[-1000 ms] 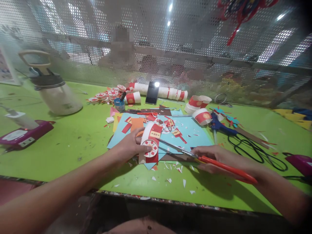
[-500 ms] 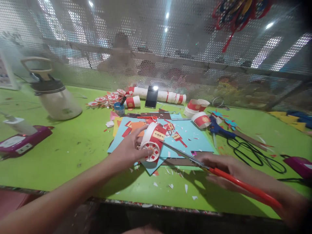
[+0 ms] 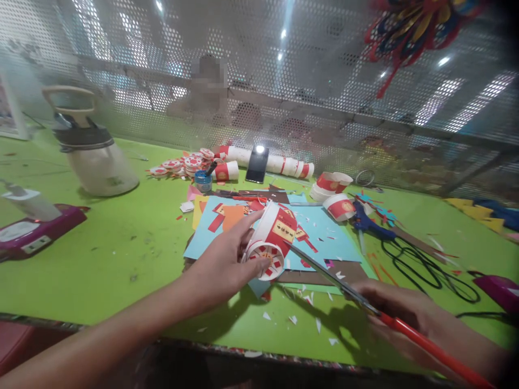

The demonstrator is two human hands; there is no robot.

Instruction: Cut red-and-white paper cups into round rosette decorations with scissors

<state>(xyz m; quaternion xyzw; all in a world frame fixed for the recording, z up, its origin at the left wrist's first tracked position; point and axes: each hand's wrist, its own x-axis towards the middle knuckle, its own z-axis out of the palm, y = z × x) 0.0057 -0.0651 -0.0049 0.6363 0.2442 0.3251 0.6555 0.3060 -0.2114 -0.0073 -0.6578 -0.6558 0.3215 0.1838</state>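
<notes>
Tilted in my left hand (image 3: 231,254) is a red and white paper cup (image 3: 276,219), its patterned bottom turned towards me. The thumb presses on the bottom and the fingers wrap round the far side. My right hand (image 3: 399,310) grips red-handled scissors (image 3: 357,294), whose blades point left and reach the cup's right side; whether they cut into it I cannot tell. Beneath the cup lie light blue paper sheets (image 3: 340,235) with red and yellow paper pieces (image 3: 306,237) and white scraps on them.
Paper cups (image 3: 339,207) and a blue glue gun (image 3: 371,221) with a coiled black cord lie at right. Behind are a phone (image 3: 257,165), a blue jar (image 3: 203,181) and joined cups (image 3: 290,166). A large bottle (image 3: 101,167) and purple power strip (image 3: 48,229) stand left.
My left hand has moved the cup slightly right and towards me. My right hand and the scissors have shifted right and lower. The whole view has also shifted a little.
</notes>
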